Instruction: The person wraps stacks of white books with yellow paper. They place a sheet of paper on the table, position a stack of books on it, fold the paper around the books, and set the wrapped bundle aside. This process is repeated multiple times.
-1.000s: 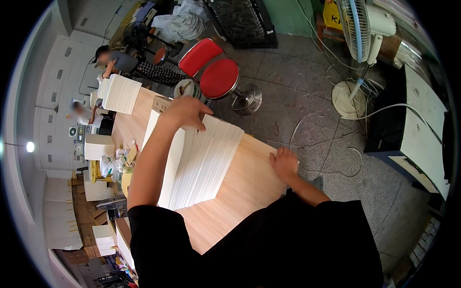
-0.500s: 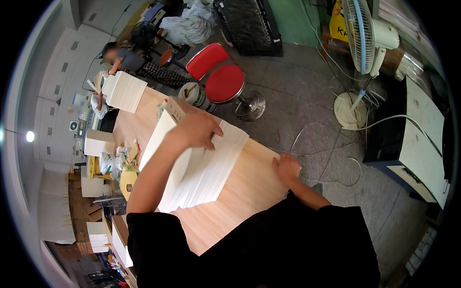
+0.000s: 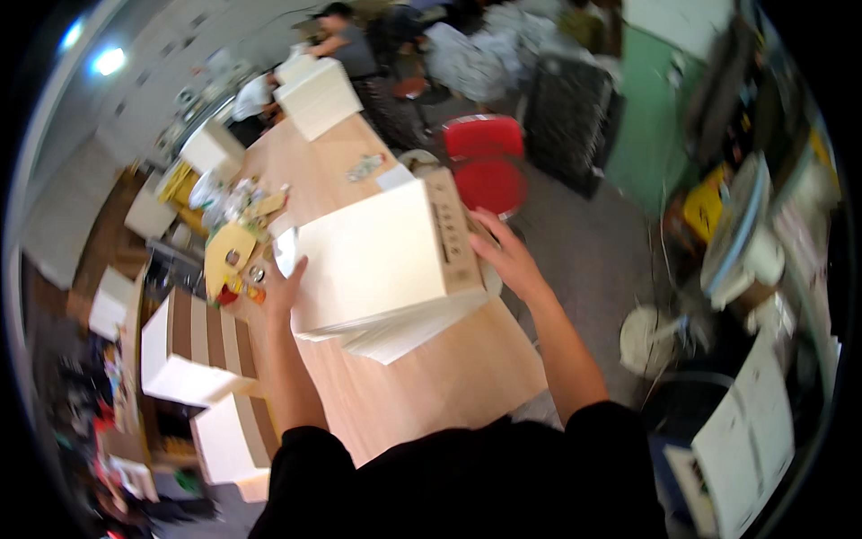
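A thick white stack of paper (image 3: 373, 256), with a brown printed band (image 3: 452, 234) along its right end, lies between my two hands. Its left end is gripped by my left hand (image 3: 285, 286), whose fingers partly disappear behind it. My right hand (image 3: 505, 259) presses its fingers against the brown end. Under this stack, more white sheets (image 3: 395, 334) stick out at a skewed angle. Whether the upper stack rests on them or is held slightly up, I cannot tell. Motion blurs the view a little.
Below is a long wooden table (image 3: 449, 382). White stacks with brown stripes (image 3: 202, 346) stand at left. Bags and a yellow piece (image 3: 229, 256) clutter the left edge. A red chair (image 3: 485, 166) and a fan (image 3: 741, 225) are at right. Two people (image 3: 346, 49) work at the far end.
My right hand has left the table edge and come to the stack's right end. My left hand has moved from its top to its left end. The view has turned.
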